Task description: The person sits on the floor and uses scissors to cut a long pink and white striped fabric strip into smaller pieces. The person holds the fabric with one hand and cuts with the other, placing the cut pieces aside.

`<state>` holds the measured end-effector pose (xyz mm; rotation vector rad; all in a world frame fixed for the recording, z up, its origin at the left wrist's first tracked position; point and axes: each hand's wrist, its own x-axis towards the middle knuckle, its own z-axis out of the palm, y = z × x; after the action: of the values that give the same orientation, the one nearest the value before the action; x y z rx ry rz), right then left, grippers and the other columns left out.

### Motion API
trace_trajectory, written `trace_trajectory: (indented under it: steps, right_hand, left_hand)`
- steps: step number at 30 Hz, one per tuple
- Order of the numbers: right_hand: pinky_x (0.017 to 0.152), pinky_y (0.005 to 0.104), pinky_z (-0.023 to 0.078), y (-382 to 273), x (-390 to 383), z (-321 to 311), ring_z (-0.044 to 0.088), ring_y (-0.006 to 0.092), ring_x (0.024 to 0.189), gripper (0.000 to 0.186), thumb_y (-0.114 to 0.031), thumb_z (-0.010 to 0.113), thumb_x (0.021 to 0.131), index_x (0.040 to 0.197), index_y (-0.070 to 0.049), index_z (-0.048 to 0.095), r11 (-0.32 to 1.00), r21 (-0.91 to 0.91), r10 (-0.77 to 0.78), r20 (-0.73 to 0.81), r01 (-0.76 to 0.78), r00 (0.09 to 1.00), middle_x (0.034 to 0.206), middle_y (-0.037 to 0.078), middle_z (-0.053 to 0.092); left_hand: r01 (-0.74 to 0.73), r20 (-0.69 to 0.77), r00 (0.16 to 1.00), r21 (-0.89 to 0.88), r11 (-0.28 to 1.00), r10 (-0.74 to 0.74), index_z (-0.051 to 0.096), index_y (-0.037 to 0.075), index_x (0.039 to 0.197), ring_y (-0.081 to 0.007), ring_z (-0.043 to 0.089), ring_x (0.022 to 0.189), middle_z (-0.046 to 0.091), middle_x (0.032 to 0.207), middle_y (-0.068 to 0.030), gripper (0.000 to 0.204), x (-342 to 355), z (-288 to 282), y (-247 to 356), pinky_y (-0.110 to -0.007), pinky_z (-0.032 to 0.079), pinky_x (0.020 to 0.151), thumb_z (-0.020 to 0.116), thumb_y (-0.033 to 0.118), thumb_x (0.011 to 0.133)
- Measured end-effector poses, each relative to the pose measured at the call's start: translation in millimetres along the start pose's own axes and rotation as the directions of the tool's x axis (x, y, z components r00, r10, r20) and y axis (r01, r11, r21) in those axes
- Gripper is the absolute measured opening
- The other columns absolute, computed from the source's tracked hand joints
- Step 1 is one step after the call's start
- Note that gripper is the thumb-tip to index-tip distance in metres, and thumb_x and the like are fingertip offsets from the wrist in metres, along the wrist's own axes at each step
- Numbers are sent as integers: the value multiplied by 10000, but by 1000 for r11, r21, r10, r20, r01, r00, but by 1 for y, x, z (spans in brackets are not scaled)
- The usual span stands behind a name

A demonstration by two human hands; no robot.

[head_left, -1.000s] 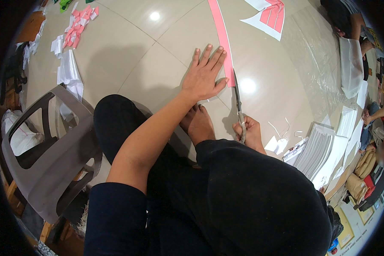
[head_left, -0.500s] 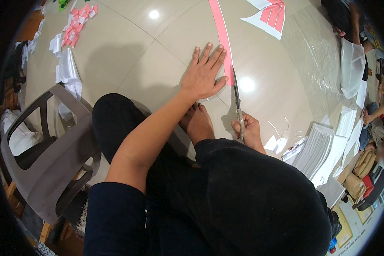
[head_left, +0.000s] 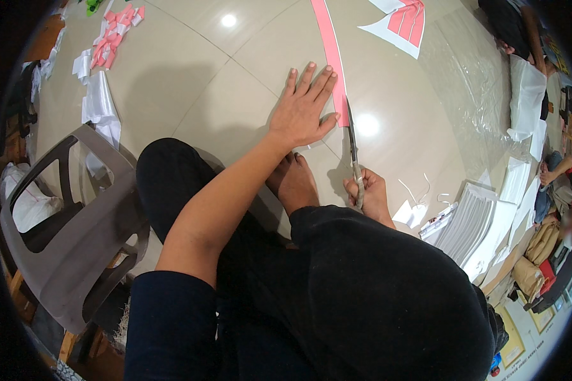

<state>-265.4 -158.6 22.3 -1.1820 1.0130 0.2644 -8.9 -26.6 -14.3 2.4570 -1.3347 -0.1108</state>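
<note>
A long pink strip with a white edge (head_left: 329, 44) lies on the tiled floor, running away from me. My left hand (head_left: 303, 108) is spread flat with the fingers apart, its fingertips and thumb pressing on the near end of the strip. In my right hand (head_left: 370, 193) is a pair of scissors (head_left: 354, 149), gripped at the handles. Their dark blades point away from me along the strip's right edge, and the tips touch that white edge. My fingers partly hide the handles.
A white and pink cut sheet (head_left: 405, 25) lies beyond. Pink and white scraps (head_left: 111, 39) are at the far left, above a grey plastic chair (head_left: 76, 235). A stack of white sheets (head_left: 467, 219), clear plastic film (head_left: 467, 89) and other people sit on the right.
My hands, the scissors and the strip have hardly moved. At the far right, a person's hand and the white translucent sheet near it have shifted slightly.
</note>
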Motion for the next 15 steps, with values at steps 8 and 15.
trace_trajectory:
  steps: [8, 15]
  right_hand:
    - [485, 270, 467, -3, 8, 1, 586, 97, 527, 272, -118, 861, 967, 907, -54, 603, 999, -26, -38, 4, 38, 999, 740, 31, 673]
    - [484, 261, 468, -7, 5, 3, 586, 92, 531, 264, -112, 856, 976, 912, -51, 607, 999, -32, -14, 8, 14, 1000, 751, 32, 681]
  left_hand:
    - [-4, -19, 1000, -26, 1000, 4, 366, 67, 1741, -425, 290, 1671, 371, 1802, -144, 860, 1, 0, 0, -664, 200, 1357, 579, 547, 1060]
    - [0, -21, 1000, -23, 1000, -1, 379, 62, 1736, -427, 296, 1668, 378, 1799, -144, 857, 0, 0, -1, -662, 207, 1355, 587, 540, 1057]
